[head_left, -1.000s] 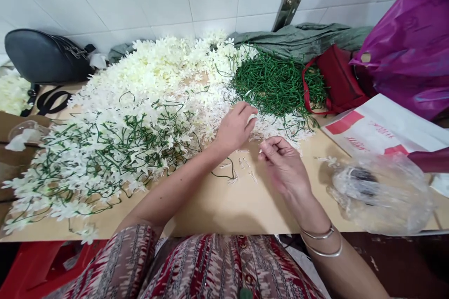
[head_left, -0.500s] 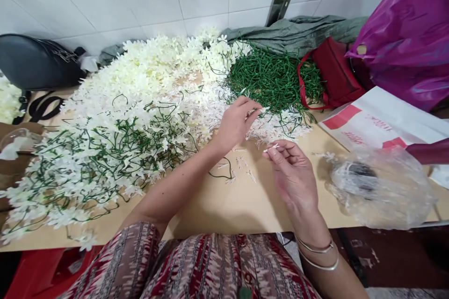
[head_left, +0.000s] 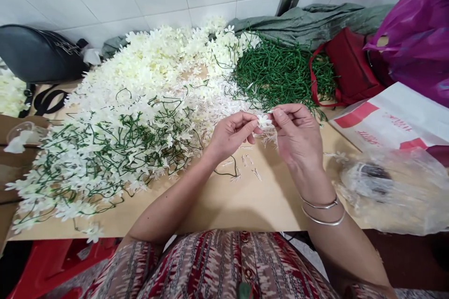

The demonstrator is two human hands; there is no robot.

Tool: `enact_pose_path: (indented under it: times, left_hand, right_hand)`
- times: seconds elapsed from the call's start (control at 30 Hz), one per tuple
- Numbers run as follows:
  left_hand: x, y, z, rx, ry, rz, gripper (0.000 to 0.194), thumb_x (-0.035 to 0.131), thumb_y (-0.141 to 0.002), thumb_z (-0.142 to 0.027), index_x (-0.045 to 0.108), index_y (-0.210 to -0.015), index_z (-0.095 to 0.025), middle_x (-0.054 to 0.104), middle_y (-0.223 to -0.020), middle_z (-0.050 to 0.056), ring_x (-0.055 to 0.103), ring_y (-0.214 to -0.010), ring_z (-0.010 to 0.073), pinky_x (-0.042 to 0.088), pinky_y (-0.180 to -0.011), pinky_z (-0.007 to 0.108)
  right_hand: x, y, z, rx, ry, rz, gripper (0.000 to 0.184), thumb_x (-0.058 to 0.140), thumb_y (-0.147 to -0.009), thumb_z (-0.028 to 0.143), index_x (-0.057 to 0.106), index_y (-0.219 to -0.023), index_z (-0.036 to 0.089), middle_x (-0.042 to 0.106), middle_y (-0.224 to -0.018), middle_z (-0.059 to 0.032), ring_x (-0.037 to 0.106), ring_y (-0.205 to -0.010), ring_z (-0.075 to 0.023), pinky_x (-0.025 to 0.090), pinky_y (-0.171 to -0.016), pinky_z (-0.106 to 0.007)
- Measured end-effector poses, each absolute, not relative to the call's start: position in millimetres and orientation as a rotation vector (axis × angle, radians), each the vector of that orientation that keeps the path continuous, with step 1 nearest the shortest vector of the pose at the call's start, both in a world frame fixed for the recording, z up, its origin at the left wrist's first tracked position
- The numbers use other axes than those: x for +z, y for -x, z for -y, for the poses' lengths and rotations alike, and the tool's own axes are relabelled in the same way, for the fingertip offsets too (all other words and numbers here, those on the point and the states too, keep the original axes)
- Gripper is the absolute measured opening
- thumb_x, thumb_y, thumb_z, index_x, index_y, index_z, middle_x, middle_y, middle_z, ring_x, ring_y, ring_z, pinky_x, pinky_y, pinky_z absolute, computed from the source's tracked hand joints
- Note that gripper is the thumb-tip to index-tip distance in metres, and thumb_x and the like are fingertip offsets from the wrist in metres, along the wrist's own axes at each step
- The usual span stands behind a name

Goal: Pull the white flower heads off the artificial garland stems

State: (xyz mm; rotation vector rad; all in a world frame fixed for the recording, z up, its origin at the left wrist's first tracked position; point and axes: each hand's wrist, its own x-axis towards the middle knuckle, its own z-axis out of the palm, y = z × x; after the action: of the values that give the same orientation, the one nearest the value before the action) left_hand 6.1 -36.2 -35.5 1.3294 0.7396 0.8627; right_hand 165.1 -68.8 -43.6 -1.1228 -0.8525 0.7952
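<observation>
The left hand (head_left: 234, 136) grips a white flower (head_left: 264, 120); the right hand (head_left: 296, 133) meets it, fingers pinched. Green stems (head_left: 284, 72) lie at the far side, left of the red bag (head_left: 352, 67).

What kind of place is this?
Probably a small workshop or home workspace for artificial flowers: heaped white blossoms, a pile of green plastic-looking stems, and two hands holding a single white flower over the table.

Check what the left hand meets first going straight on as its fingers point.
Likely the right hand, just past the white flower that the left hand seems to pinch; the gap between the hands in depth is unclear.
</observation>
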Motion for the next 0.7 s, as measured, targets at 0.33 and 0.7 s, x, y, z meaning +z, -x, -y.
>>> enact_pose_path:
  times: [0.33, 0.7]
  left_hand:
    - [-50, -7, 33, 0.976, -1.363, -0.829, 0.027, 0.073, -0.092, -0.045, 0.074, -0.1, -0.02, 0.077, -0.09, 0.002, 0.071, -0.072, 0.013, 0.06, -0.074, 0.031]
    - [-45, -9, 39, 0.869, -1.26, -0.763, 0.027, 0.068, -0.091, -0.025, 0.076, -0.117, -0.024, 0.081, -0.109, 0.004, 0.077, -0.09, 0.0168, 0.064, -0.086, 0.036]
  right_hand:
    - [-47, -150, 84, 0.803, 1.195, 0.962, 0.012, 0.081, -0.082, 0.031, 0.071, -0.086, 0.026, 0.072, -0.084, 0.0003, 0.067, -0.08, -0.0171, 0.056, -0.076, -0.035]
    - [-44, -146, 86, 0.665, 1.229, 1.012, 0.011, 0.078, -0.084, 0.025, 0.067, -0.082, 0.025, 0.075, -0.091, -0.0016, 0.071, -0.089, -0.0202, 0.055, -0.079, -0.039]
